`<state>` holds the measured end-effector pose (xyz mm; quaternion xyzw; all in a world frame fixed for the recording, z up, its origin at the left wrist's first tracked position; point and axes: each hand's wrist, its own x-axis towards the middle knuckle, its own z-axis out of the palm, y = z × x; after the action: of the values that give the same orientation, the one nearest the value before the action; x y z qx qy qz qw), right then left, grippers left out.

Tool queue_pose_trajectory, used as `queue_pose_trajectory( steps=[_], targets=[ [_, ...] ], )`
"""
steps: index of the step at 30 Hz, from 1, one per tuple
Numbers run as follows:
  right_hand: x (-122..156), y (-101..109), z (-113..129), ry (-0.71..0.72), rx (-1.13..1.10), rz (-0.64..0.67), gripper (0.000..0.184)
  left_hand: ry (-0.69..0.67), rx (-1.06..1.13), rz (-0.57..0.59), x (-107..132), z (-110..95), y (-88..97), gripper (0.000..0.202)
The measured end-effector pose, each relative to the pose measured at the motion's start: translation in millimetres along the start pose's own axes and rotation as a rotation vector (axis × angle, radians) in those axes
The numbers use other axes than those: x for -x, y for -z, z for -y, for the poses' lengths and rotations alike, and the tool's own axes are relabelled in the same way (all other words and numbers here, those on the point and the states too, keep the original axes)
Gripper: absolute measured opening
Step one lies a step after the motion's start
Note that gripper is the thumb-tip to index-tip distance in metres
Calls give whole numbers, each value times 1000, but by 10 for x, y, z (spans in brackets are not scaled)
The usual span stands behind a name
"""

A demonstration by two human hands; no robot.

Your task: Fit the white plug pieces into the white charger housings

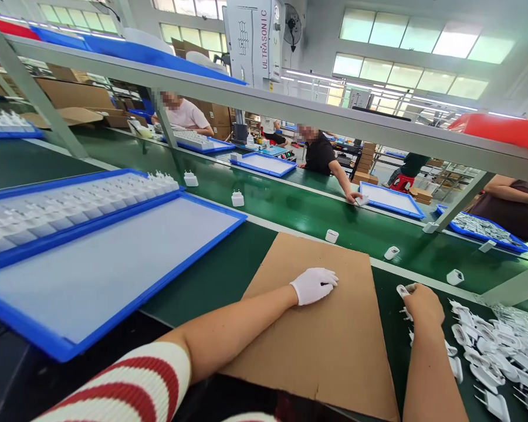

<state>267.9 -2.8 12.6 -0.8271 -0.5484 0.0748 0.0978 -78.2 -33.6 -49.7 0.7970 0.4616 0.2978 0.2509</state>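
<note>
My left hand [315, 286], in a white glove, lies on a flat sheet of brown cardboard [317, 346]; its fingers are stretched out and nothing shows in them. Over at the right, my bare right hand [423, 306] pinches a white oval plug cover [402, 291] between thumb and fingers. Beside and below that hand spreads a loose pile of white plug covers with pins [497, 346], some partly hidden by my forearm.
A green conveyor belt [286, 214] crosses ahead, carrying white charger housings [331, 236] spaced apart. Blue-rimmed trays [242, 218] stand at left, one filled with chargers [70, 205]. A metal shelf frame [290, 102] spans overhead. Across the belt, a co-worker's hand [353, 197] touches a white piece.
</note>
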Motion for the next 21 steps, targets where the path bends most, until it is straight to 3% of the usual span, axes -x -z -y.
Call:
queue_pose_trajectory(
  steps=[3,5,7,9,11,13,16,19,21],
  targets=[
    [114,74,102,31,-35,-88,29,5,-32,-8,28,-78,-9,29],
    [215,95,209,142,-94,-135,26,29,-32,26,37,-144,53,29],
    [300,80,339,238,-198,-100,20,80,-14,111,-5,-182,192,26],
    [354,29,467,248,-319,-46,18,172,-13,211,-127,-168,388,20],
    [387,-36,572,261,-407,-23,20,309,-99,132,-324,-103,598,28],
    [418,-97,646,297,-486,-3,22,405,-195,-51,-563,-4,777,37],
    [458,-182,712,358,-610,68,18,482,-279,-232,-924,189,927,63],
    [480,-275,759,374,-777,187,23,575,-329,-224,-1213,382,922,88],
    [480,-329,787,346,-918,264,31,638,-323,-179,-1355,479,865,83]
  ],
)
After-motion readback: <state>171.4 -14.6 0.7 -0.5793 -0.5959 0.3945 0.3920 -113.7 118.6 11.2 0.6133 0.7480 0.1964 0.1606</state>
